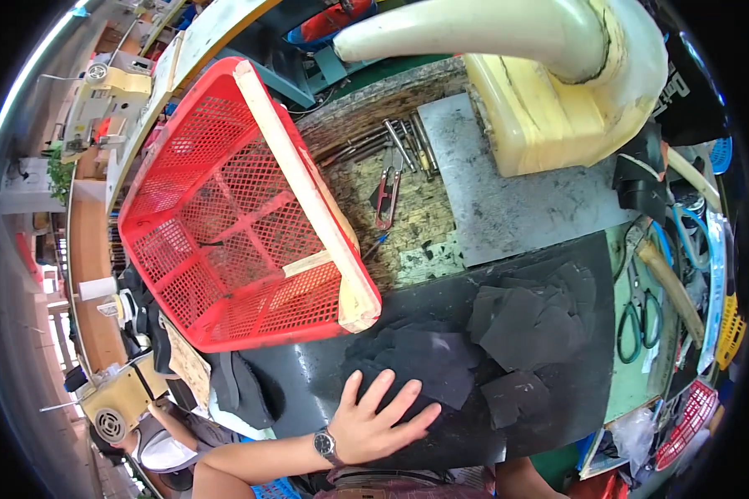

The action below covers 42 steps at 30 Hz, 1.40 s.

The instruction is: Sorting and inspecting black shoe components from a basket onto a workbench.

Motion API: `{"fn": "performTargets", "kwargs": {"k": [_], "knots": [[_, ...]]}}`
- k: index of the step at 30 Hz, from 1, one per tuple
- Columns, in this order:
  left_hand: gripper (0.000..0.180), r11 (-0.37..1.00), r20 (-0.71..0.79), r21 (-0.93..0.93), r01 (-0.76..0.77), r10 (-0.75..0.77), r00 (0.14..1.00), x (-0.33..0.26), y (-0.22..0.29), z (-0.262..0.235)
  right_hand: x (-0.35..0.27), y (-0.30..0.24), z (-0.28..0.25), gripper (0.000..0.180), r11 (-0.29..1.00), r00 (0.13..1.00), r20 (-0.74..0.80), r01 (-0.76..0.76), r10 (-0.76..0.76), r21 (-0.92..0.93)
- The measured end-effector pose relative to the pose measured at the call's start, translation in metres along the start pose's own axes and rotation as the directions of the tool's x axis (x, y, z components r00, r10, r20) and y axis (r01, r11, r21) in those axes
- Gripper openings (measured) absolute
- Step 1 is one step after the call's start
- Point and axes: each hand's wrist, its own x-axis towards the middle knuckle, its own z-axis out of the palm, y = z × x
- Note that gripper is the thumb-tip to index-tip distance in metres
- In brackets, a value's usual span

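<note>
My left hand, with a wristwatch on the wrist, lies flat with its fingers spread on a pile of black cut fabric pieces. The pile sits on a black mat at the near edge of the workbench. More black pieces are stacked loosely to the right of the hand, apart from it. My forearm enters from the lower left. My right hand is out of view.
A red mesh basket edged with a wooden strip leans tilted at the left. Behind are a grey metal plate, red thread snips, metal rods and a cream machine body. Green scissors and a wooden-handled hammer lie right. Another person sits lower left.
</note>
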Motion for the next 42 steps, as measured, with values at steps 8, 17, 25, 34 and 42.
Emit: {"fn": "performTargets", "kwargs": {"k": [8,17,25,34,42], "knots": [[0.049,0.907,0.257,-0.062,-0.417,0.419,0.871,0.005,-0.051,-0.033,0.126,-0.032,-0.028,0.035,0.826,0.918,0.299,0.373,-0.262,-0.422],[0.026,0.892,-0.337,0.445,0.083,0.081,0.938,0.018,0.037,0.032,0.077,-0.177,-0.171,0.010,0.797,0.783,0.242,0.601,-0.573,-0.058],[0.026,0.752,-0.442,-0.604,0.265,-0.593,0.674,0.007,0.014,0.009,0.173,-0.271,-0.097,0.028,0.483,0.486,0.148,0.874,-0.861,-0.060],[0.036,0.891,-0.282,0.289,-0.351,0.429,0.858,-0.118,0.058,0.066,0.171,-0.254,-0.131,0.019,0.751,0.793,0.108,0.604,-0.599,-0.267],[0.053,0.976,-0.247,-0.005,-0.218,0.210,0.946,-0.105,0.069,0.064,0.177,-0.249,-0.118,0.044,0.795,0.939,0.220,0.341,-0.264,-0.501]]}}
